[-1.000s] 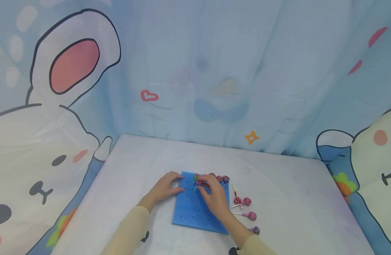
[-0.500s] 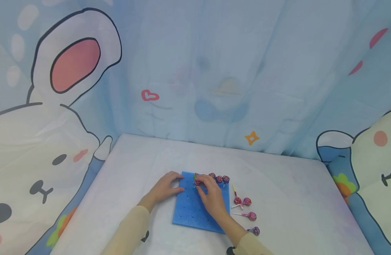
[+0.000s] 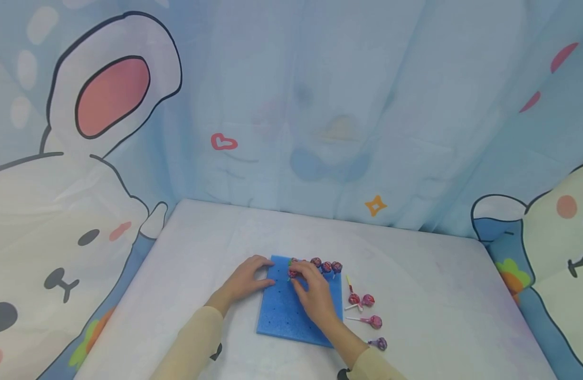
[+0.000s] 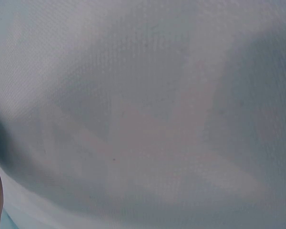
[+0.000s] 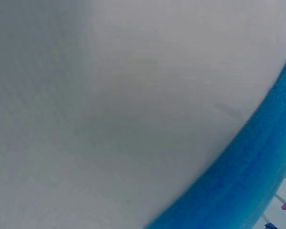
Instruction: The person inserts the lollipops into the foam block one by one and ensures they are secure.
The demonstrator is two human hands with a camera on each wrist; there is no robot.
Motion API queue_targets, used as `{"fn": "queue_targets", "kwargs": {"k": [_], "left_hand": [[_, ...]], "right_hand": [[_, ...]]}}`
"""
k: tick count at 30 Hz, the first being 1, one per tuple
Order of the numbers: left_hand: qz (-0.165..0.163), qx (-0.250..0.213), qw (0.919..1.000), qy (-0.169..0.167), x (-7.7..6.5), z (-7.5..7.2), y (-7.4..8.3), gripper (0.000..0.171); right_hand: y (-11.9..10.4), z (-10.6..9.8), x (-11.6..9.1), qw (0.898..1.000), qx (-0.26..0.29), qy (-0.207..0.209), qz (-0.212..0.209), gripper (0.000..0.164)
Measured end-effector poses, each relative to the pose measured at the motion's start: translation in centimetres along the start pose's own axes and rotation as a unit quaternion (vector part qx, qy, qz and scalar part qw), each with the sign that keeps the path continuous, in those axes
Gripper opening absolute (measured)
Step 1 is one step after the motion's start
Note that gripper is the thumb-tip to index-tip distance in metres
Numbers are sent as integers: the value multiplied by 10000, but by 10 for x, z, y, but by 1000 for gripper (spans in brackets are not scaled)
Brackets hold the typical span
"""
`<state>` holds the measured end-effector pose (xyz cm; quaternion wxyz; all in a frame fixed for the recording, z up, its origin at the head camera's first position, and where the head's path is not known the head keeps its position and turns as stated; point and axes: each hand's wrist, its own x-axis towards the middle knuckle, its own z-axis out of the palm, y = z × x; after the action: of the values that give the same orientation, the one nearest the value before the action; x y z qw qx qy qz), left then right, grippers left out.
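Note:
A blue foam board [image 3: 284, 319] with small holes lies on the table. My left hand [image 3: 246, 278] touches its left edge, thumb and fingers spread apart. Over the board's upper part, my right hand [image 3: 316, 295] pinches a red-wrapped lollipop [image 3: 292, 274] between thumb and fingers; whether its stick is in a hole cannot be seen. Several lollipops [image 3: 326, 267] stand upright along the far edge, one partly behind the right fingers. The right wrist view has the board's blue side [image 5: 238, 176] and some sticks at its corner; the left wrist view is mostly white cloth.
Several loose lollipops lie right of the board, among them a pink one [image 3: 376, 321] and a purple one [image 3: 379, 343]. A white cloth [image 3: 438, 295] covers the table, and a printed blue curtain [image 3: 253, 174] hangs behind it.
My right hand has shifted slightly left with the lollipop, whose head now sits a little further left over the board. The left hand and board have stayed in place.

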<state>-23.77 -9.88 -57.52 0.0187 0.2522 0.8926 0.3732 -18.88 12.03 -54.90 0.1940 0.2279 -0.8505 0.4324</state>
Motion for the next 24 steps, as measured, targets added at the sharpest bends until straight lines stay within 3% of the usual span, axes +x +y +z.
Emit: {"fn": "queue_targets", "kwargs": {"k": [24], "left_hand": [[-29,-16,10000,1,0,1,0,46]], "right_hand": [[-6,6,1,9982,-315,-147,485,28]]}}
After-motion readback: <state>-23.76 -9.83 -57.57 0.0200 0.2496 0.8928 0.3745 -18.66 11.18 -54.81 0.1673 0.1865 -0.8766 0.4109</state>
